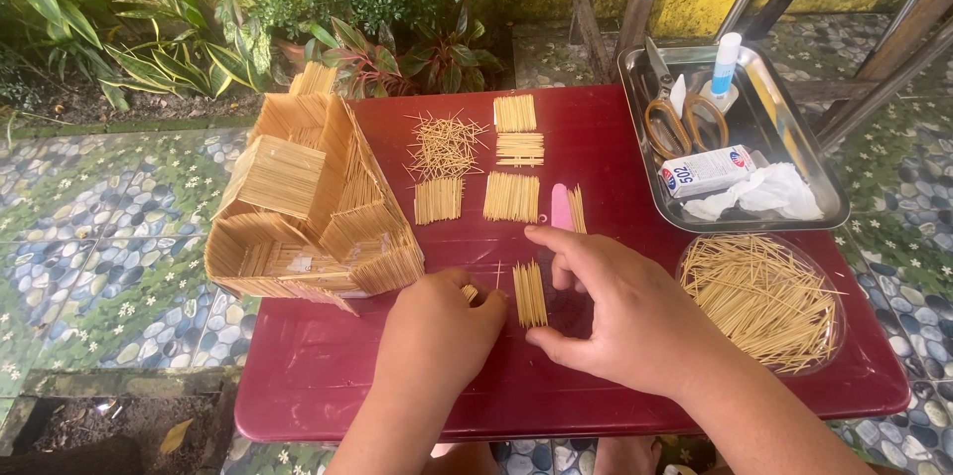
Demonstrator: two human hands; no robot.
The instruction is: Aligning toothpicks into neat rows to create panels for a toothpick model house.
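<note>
Our right hand [615, 311] spreads open, fingertips bracketing the small toothpick panel [529, 293], whose sticks run lengthwise away from us. It lies just left of that hand, nearer it. Our left hand [437, 321] curls around a toothpick bundle [470, 292].

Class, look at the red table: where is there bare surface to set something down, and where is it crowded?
Bare red table lies along the near edge, left of the left hand, and in front of the right hand. The far middle is crowded with toothpick bundles; the toothpick house, metal tray and toothpick bowl fill the sides.
</note>
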